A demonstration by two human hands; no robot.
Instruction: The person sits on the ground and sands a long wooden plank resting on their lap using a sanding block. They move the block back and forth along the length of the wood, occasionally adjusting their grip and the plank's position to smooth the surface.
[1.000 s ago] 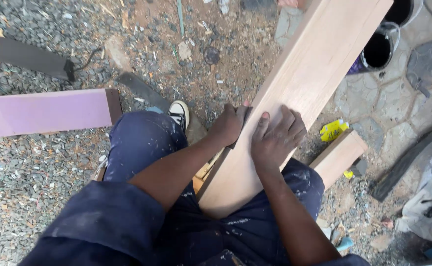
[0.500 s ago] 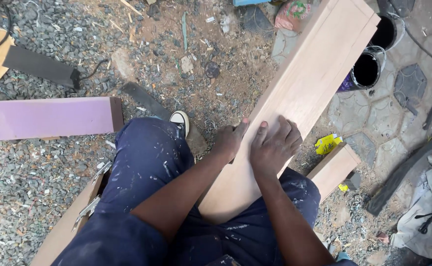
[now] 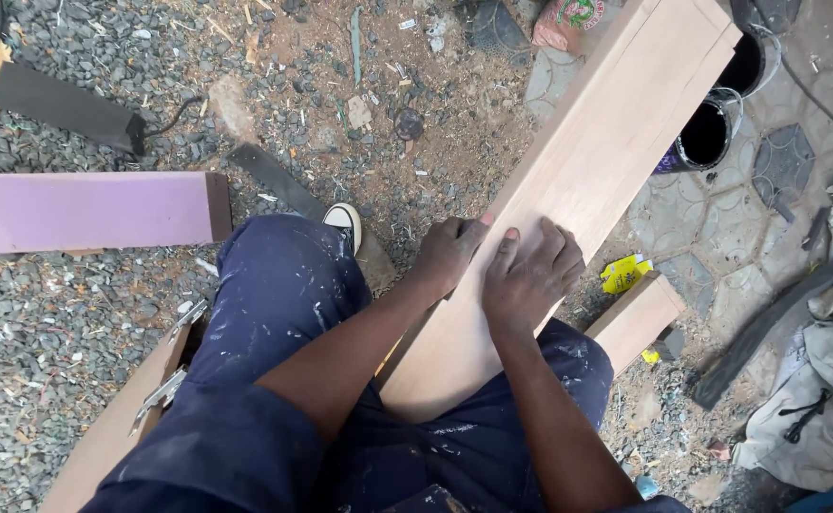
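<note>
Fingers of the right hand (image 3: 527,277) were spread flat on the long, pale, smooth wooden board (image 3: 587,171), while the left hand (image 3: 450,252) was curled over its left edge. The board was propped across the lap, slanting up toward black buckets (image 3: 704,133). Its face appeared bare, with no finish visible. A purple-faced plank (image 3: 84,211) lay on gravel (image 3: 36,332) nearby.

The scene is lit by even, soft daylight; no hard shadows are cast, only faint shade under the pale wooden board (image 3: 568,209). No glare is seen. Gravel and sawdust are rendered sharply, while slight softness and stretching are noted toward the frame edges.
</note>
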